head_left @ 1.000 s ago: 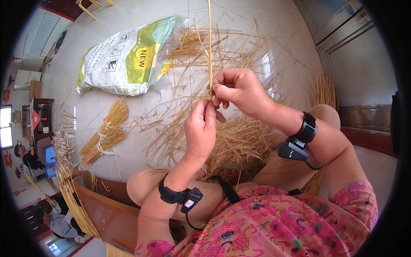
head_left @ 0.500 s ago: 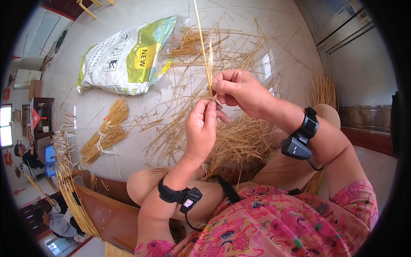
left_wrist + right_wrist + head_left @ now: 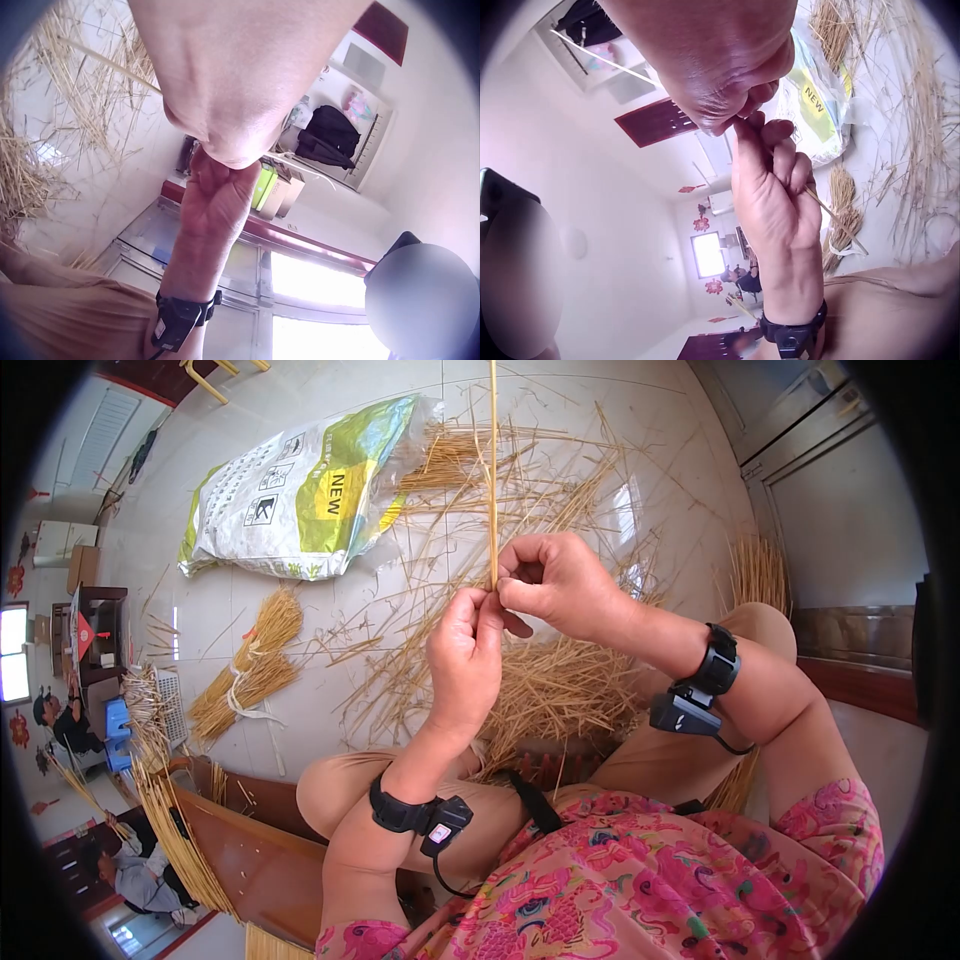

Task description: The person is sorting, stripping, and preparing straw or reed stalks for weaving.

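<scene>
A long yellow straw stalk (image 3: pixel 493 470) stands out from between both hands, pointing away to the top of the head view. My left hand (image 3: pixel 465 665) pinches it near its lower part with thumb and forefinger. Right beside those fingertips, my right hand (image 3: pixel 570 585) grips the stalk too, its fingers curled and thumb across. The right wrist view shows a thin stalk end (image 3: pixel 832 214) sticking out below the curled fingers of the left hand (image 3: pixel 776 202). From the left wrist, the right hand (image 3: pixel 214 195) meets the left one closely, and the exact pinch point is hidden.
Loose straw (image 3: pixel 560 695) is heaped on the floor before my legs. A white-and-green bag (image 3: pixel 270 500) lies beyond, near a tied straw bundle (image 3: pixel 250 665). A brown wooden piece of furniture (image 3: pixel 240 840) stands at left, a metal cabinet (image 3: pixel 840 510) at right.
Half a second ago the stalk leaned left with a pale strand beside it; it now stands straight up in view. My right hand has come slightly lower, against the left fingertips.
</scene>
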Motion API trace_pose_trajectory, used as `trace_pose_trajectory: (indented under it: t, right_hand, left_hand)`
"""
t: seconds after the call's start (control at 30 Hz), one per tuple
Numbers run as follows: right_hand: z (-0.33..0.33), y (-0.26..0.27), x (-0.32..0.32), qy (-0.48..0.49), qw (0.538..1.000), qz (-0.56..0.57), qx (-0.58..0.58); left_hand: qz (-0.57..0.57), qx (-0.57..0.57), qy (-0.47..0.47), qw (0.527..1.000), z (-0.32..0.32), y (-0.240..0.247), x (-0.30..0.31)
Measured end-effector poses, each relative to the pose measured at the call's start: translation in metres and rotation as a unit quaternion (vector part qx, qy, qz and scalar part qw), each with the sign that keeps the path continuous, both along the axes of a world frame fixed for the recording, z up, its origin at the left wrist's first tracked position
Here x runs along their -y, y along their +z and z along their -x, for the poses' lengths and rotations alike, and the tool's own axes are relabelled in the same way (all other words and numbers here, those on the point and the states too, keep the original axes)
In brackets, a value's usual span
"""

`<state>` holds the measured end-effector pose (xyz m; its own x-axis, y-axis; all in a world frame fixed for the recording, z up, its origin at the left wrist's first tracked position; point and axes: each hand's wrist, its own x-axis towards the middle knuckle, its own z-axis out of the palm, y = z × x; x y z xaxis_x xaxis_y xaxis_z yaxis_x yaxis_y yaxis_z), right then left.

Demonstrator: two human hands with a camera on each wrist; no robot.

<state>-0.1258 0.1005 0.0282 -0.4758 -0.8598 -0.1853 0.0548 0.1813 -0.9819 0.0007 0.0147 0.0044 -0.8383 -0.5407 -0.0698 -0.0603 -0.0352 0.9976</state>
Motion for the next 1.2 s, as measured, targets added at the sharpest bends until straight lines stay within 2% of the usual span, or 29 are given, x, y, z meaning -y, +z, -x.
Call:
trace_pose_trajectory:
  t: [0.1,0.33,0.5,0.8,0.9,1.03,1.2]
  right_hand:
    - [0.000,-0.006,0.001,-0.010,0.999,0.026,0.047]
    - [0.005,-0.012,0.002,0.026,0.971,0.068,0.226]
    - [0.006,-0.005,0.000,0.064,0.950,0.071,0.296]
    - [0.005,-0.001,0.001,-0.028,0.974,0.046,0.219]
    - [0.004,0.003,0.000,-0.029,0.984,0.046,0.170]
    - [0.000,-0.009,0.001,-0.031,0.994,0.082,0.062]
    - [0.000,-0.008,0.001,-0.034,0.998,0.046,0.029]
  left_hand:
    - [0.007,0.010,-0.002,1.000,-0.001,0.001,0.000]
    - [-0.174,-0.009,-0.053,0.983,0.000,0.013,0.004]
    - [-0.273,-0.047,-0.099,0.956,-0.004,0.014,0.010]
    - [-0.051,-0.008,-0.047,0.998,-0.001,0.011,0.002]
    - [0.099,0.015,0.001,0.995,-0.002,0.007,0.003]
    - [0.137,0.019,0.022,0.990,-0.002,0.005,0.002]
    - [0.133,0.023,0.019,0.991,-0.003,0.001,0.003]
